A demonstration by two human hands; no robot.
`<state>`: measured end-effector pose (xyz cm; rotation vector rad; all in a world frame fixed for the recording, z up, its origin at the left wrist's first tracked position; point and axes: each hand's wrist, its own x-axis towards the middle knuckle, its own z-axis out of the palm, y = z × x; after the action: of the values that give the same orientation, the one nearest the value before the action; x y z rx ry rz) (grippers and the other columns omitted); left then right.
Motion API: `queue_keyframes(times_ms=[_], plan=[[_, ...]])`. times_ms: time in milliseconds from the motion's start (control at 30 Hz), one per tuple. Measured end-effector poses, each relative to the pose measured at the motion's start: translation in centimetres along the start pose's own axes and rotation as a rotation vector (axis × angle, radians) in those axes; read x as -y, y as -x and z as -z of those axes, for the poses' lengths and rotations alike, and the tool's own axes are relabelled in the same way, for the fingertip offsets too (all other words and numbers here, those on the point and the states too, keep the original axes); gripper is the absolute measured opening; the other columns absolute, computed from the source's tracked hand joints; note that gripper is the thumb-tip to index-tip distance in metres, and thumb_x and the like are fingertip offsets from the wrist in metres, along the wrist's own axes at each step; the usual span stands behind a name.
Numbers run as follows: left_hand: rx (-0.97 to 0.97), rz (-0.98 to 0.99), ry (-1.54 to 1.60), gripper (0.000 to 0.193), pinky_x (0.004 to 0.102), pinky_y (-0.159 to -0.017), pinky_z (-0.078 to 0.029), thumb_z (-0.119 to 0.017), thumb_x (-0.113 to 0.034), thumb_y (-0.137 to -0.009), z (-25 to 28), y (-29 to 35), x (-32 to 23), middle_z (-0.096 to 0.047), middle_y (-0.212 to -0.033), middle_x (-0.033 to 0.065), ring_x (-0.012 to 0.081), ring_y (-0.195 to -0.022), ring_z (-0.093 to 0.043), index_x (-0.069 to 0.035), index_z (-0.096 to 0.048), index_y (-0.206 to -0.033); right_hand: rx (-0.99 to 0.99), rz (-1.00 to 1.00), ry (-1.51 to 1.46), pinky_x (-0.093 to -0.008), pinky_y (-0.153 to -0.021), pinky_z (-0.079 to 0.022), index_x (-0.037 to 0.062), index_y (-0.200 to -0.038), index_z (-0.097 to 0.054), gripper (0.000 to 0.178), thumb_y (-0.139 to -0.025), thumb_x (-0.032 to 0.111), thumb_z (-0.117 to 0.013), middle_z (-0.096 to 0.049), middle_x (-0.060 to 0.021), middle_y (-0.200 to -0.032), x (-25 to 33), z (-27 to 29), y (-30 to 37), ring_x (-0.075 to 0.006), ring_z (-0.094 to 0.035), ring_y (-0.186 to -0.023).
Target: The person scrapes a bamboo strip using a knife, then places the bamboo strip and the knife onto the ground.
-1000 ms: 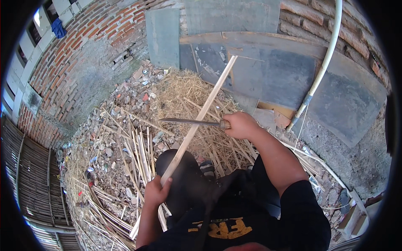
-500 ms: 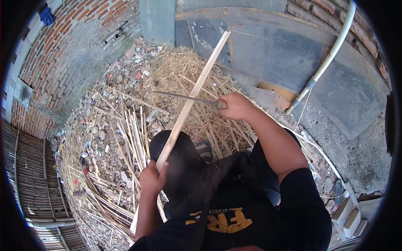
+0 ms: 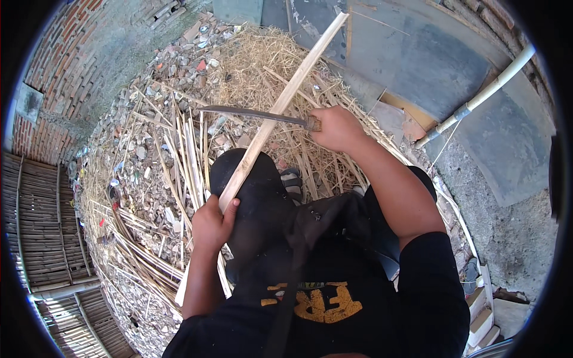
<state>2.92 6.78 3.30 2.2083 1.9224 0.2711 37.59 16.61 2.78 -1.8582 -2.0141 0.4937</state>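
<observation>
A long pale bamboo strip (image 3: 271, 122) slants up from my left knee toward the far right. Its lower end is gripped by my left hand (image 3: 210, 225), thumb lying along the strip. My right hand (image 3: 337, 128) is closed round the wooden handle of a machete (image 3: 253, 113). The dark blade points left and lies across the strip about midway along it. Its broad side shows, so I cannot tell how deep the edge bears on the wood.
Split bamboo strips (image 3: 185, 155) lie in a bundle left of my knees. Shavings (image 3: 253, 68) cover the rubble ahead. A brick wall (image 3: 65, 77) stands at left, grey panels (image 3: 412, 65) and a slanting white pipe (image 3: 483, 95) at right. Bamboo slats (image 3: 42, 221) are at far left.
The machete blade has turned from edge-on to showing its broad side. My view has shifted, and the strip sits slightly higher at its far end. Both hands keep their hold.
</observation>
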Motion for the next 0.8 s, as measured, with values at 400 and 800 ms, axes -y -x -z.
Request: queue_keyframes(times_ms=[400, 800], plan=[[0.035, -0.011, -0.006, 0.055, 0.0536, -0.062, -0.049, -0.063, -0.050, -0.096, 1.3, -0.4, -0.7, -0.061, -0.066, 0.0261, 0.0484, -0.068, -0.063, 0.001, -0.054, -0.078, -0.053, -0.088, -0.079, -0.0477, -0.081, -0.056, 0.0095, -0.111, -0.072, 0.039, -0.074, 0.022, -0.068, -0.072, -0.0208, -0.095, -4.2, 0.5, -2.1, -0.0414, -0.068, -0.088], [0.069, -0.047, 0.068, 0.053, 0.0522, -0.063, -0.048, -0.062, -0.048, -0.096, 1.2, -0.4, 0.3, -0.061, -0.067, 0.0263, 0.0473, -0.069, -0.064, 0.002, -0.055, -0.079, 0.026, 0.006, -0.017, -0.0487, -0.079, -0.056, 0.0109, -0.093, -0.070, 0.018, -0.078, 0.021, -0.068, -0.070, -0.0175, -0.085, -2.7, 1.3, -1.2, -0.0376, -0.070, -0.087]])
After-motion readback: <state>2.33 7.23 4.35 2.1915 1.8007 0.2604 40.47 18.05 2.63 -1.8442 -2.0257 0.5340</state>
